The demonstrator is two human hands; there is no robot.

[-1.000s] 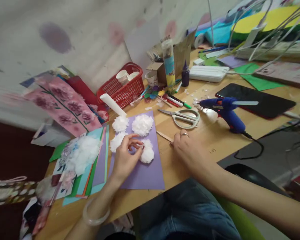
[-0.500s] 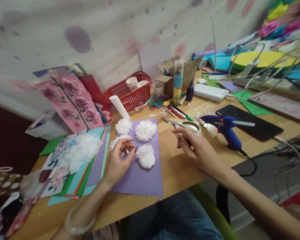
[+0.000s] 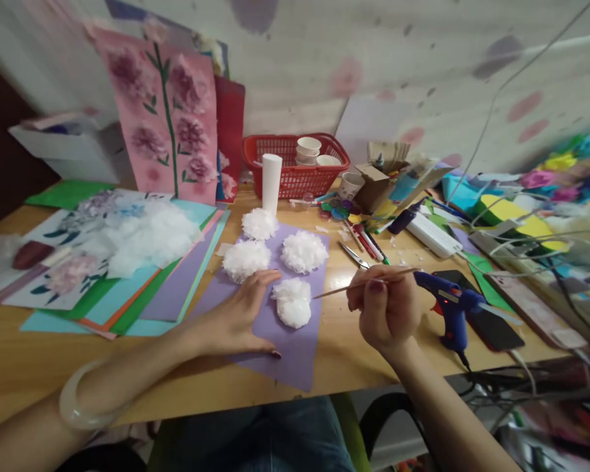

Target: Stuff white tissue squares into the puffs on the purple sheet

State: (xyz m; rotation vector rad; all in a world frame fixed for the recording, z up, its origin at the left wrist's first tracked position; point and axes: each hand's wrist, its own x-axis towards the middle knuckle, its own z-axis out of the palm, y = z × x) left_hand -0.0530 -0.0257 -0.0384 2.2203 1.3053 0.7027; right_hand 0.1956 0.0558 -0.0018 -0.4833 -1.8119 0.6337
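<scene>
My right hand (image 3: 386, 305) is closed around a thin wooden stick (image 3: 338, 289), whose pointed end reaches left toward the nearest white tissue-paper puff (image 3: 294, 303). That puff lies on a sheet of purple paper (image 3: 295, 360), with a shiny patch on its front part. My left hand (image 3: 240, 314) is open, thumb and fingers spread around the puff's left side, resting on or just over the purple paper; whether it touches the puff I cannot tell. Further back are more white puffs, among them a fluffy one (image 3: 303, 252) at the right and another (image 3: 246, 261) at the left.
A blue glue gun (image 3: 450, 301) stands beside my right hand, near a black phone (image 3: 496, 321). Scissors (image 3: 354, 254) and pens lie behind it. At the back are a white paper roll (image 3: 272, 183) and a red basket (image 3: 295, 180) with cups. Coloured sheets (image 3: 167, 301) spread left.
My view has shifted. My right hand has raised the stick and turned its tip toward the near puff. My left hand has opened from a curled pose and spread beside that puff.
</scene>
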